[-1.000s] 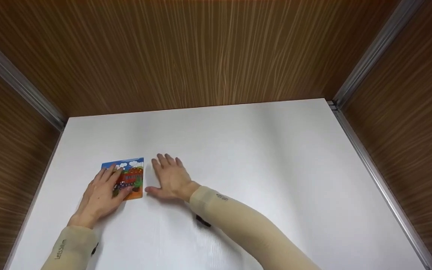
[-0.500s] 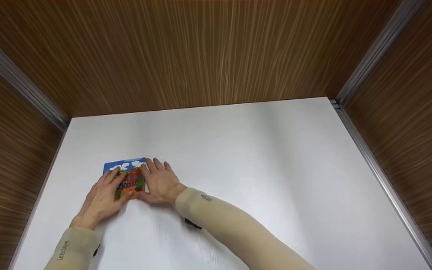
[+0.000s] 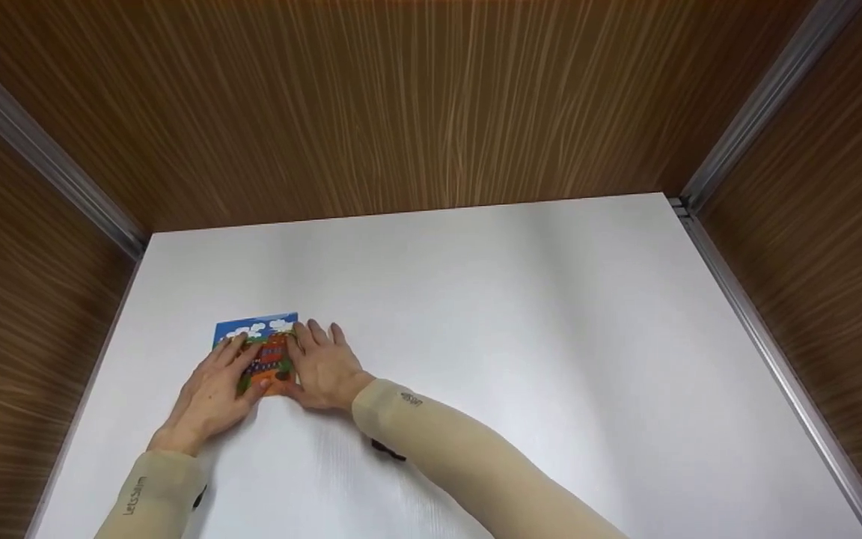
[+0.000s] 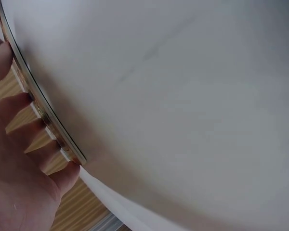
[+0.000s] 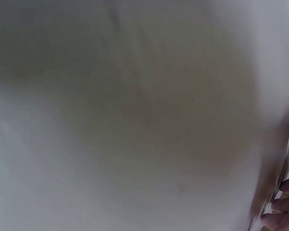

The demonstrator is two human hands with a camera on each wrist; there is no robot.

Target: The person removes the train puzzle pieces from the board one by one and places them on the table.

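A thin, colourful picture board (image 3: 272, 352) lies flat on the white table, left of the middle in the head view. It shows a blue sky, white clouds and a red shape over an orange ground. My left hand (image 3: 210, 389) rests on its left part with straight fingers, covering that side. Along the right edge lies my right hand (image 3: 325, 370), its fingers extended and its thumb at the lower right corner. The left wrist view shows the board's pale edge (image 4: 50, 113) with my fingertips upon it. In the right wrist view, only a few fingers (image 5: 284, 204) appear at the border.
The white table (image 3: 491, 314) extends well to the right of the board. A brown wood-grain panel (image 3: 401, 105) rises behind it, with similar panels at both sides. Metal rails (image 3: 775, 359) run along the side edges.
My right hand has moved left, from beside the board onto its right edge. My left hand has stayed on the board. The whole head view has shifted slightly.
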